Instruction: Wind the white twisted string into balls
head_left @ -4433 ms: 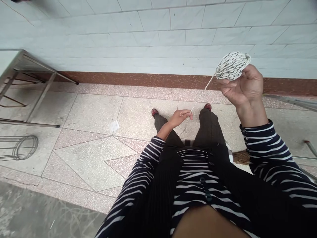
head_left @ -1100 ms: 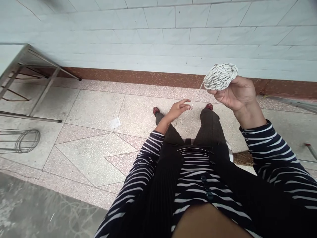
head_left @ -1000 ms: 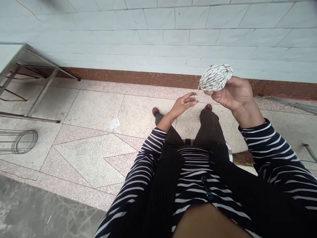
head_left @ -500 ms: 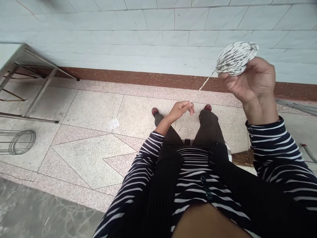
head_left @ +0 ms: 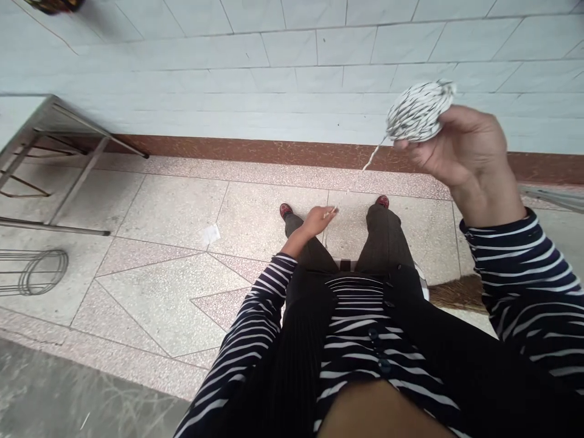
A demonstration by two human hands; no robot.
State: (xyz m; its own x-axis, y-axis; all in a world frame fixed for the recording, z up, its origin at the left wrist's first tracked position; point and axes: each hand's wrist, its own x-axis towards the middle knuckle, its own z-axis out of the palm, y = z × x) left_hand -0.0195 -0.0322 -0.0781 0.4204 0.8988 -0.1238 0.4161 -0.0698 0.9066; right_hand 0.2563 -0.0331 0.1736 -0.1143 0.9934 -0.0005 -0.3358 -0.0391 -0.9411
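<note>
A ball of white yarn flecked with black (head_left: 417, 112) is held up at the right, in front of the tiled wall. My right hand (head_left: 469, 149) is closed around its near side, thumb on top and fingers beneath. From the ball's lower left a strand of the yarn (head_left: 373, 157) slants down toward my left hand; its middle stretch is faint against the pale floor. My left hand (head_left: 319, 220) is lower and further left, above my knees, its fingers closed on the strand's other part.
At the left stands a metal-legged table (head_left: 82, 170), with a round wire frame (head_left: 45, 272) on the floor before it. A scrap of white paper (head_left: 210, 233) lies on the tiles. Broom bristles (head_left: 458, 293) show beside my right side. The tiled wall (head_left: 292, 85) is ahead.
My left hand has moved down and left, away from the ball, with the strand in its fingers. My right hand still holds the ball, which sits slightly further left in view.
</note>
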